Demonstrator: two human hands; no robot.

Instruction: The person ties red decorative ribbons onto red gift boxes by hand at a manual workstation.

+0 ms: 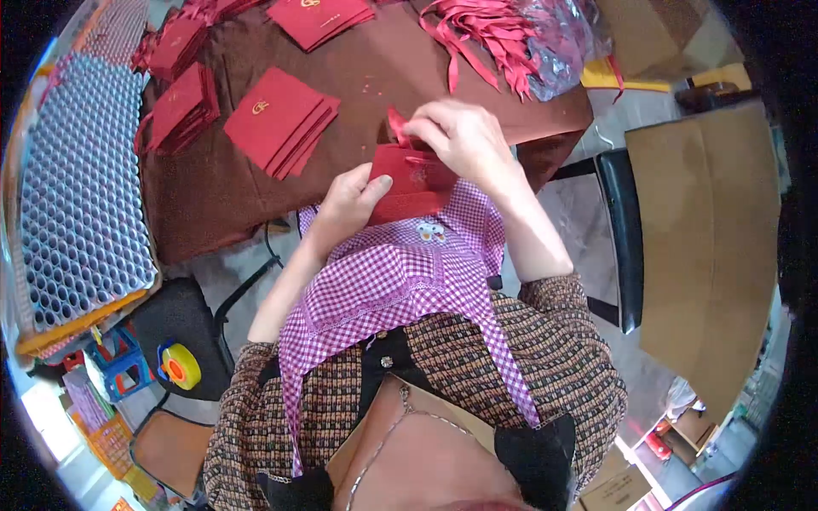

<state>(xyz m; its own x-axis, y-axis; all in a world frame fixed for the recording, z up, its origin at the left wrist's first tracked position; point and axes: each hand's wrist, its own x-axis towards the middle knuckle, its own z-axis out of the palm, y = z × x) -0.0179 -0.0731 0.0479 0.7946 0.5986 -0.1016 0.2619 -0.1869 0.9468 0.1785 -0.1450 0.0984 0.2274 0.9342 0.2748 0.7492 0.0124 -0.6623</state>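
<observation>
Purple gingham apron point(383, 281), brown check sleeves point(579, 341), thin neck chain point(385, 441).

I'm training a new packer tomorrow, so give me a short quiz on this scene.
1. True or false: both hands touch the red bag.
2. Which hand pinches the red ribbon at the bag's top, the left hand or the right hand?
3. The ribbon bundle lies on: A) the brown table; B) a black chair; C) the floor.
Key: 1 true; 2 right hand; 3 A.
</observation>
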